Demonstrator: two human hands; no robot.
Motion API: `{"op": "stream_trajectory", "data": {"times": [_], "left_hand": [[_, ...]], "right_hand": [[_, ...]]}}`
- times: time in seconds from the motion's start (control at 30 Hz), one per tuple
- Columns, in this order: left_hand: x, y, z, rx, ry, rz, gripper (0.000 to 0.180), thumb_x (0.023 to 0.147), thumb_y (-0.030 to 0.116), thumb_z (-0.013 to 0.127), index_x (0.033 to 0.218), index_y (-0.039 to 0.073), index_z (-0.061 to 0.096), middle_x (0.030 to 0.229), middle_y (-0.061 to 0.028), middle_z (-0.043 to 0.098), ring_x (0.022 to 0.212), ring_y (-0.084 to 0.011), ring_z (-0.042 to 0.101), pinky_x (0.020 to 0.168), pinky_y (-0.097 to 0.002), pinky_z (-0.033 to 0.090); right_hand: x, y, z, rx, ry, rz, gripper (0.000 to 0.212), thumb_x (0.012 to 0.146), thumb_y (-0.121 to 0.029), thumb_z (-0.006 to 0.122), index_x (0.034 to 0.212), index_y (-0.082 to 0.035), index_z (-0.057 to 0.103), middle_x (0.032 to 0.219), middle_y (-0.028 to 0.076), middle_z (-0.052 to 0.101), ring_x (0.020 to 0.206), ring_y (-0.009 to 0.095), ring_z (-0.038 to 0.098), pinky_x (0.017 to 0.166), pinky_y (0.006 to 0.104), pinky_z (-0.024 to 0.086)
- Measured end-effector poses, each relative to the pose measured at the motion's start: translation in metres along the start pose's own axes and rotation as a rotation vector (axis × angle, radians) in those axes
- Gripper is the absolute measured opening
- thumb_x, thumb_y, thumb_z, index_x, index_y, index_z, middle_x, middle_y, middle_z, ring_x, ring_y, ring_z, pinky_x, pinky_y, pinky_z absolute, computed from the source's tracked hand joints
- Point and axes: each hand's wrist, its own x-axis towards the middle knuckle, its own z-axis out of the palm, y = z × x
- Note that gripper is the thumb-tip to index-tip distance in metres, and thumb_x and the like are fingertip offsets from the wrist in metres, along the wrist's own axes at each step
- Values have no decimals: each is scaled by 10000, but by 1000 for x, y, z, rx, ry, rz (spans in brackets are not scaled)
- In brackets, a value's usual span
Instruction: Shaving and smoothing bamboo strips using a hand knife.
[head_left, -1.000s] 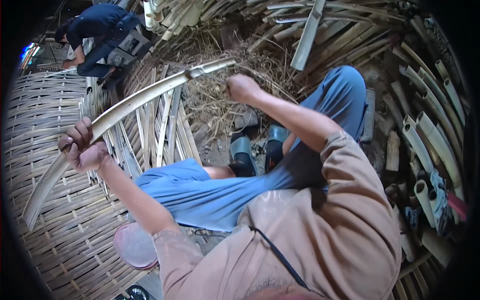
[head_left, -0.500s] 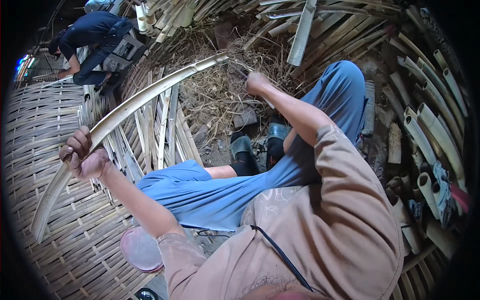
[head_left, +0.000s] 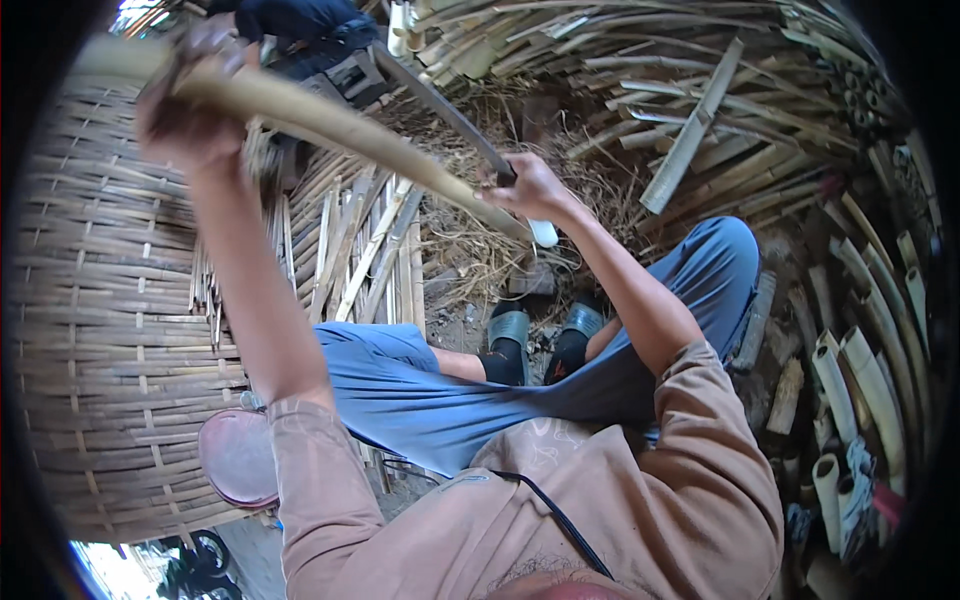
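A long split bamboo piece (head_left: 370, 143) slants across the upper left, raised above the floor and partly smeared by motion. My left hand (head_left: 195, 120), blurred, is closed around its upper left part. Its lower right end reaches my right hand (head_left: 535, 190). That hand is closed on a long-bladed knife (head_left: 440, 105), whose dark blade points up and left, over the far side of the bamboo. A pale handle end (head_left: 543, 233) sticks out below the fist. The right fingertips lie at the bamboo's edge; whether they touch it I cannot tell.
A woven bamboo mat (head_left: 100, 300) spreads at the left, with cut strips (head_left: 365, 245) beside it. Shavings lie before my sandalled feet (head_left: 508, 335). Bamboo piles (head_left: 690, 130) and tubes (head_left: 880, 380) stand right. Another person (head_left: 310, 30) is at the top, and a round pinkish object (head_left: 238, 457) lower left.
My left hand has lifted its end of the bamboo up and away, and the other end now dips toward my right hand. The knife blade has come into clear view. The head view has shifted.
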Motion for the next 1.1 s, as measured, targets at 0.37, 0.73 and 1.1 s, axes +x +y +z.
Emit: {"op": "stream_trajectory", "data": {"times": [0.37,0.73,1.1], "left_hand": [[23,-92,133,647,110,50,693,951,558,618,1443,104,441,1406,-132,536,1259,-236,517,1046,-332,419],[-235,-92,-105,1359,-81,-1123,625,864,-73,506,1458,121,533,1461,-150,555,1408,-258,464,1188,-338,335],[-531,-9,-12,519,1270,-846,482,1054,303,412,1408,-2,532,1376,-162,596,1281,-280,542,1128,-390,380]], "right_hand": [[-1,34,-4,353,294,77,130,961,-145,675,1035,-40,657,610,-28,549,468,54,503,415,252,403],[-15,67,-70,404,391,30,103,920,-53,563,959,-49,658,608,-44,518,469,68,493,412,256,405],[1,87,-67,484,402,58,116,974,-171,670,982,-64,629,689,4,558,506,110,495,443,269,411]]}}
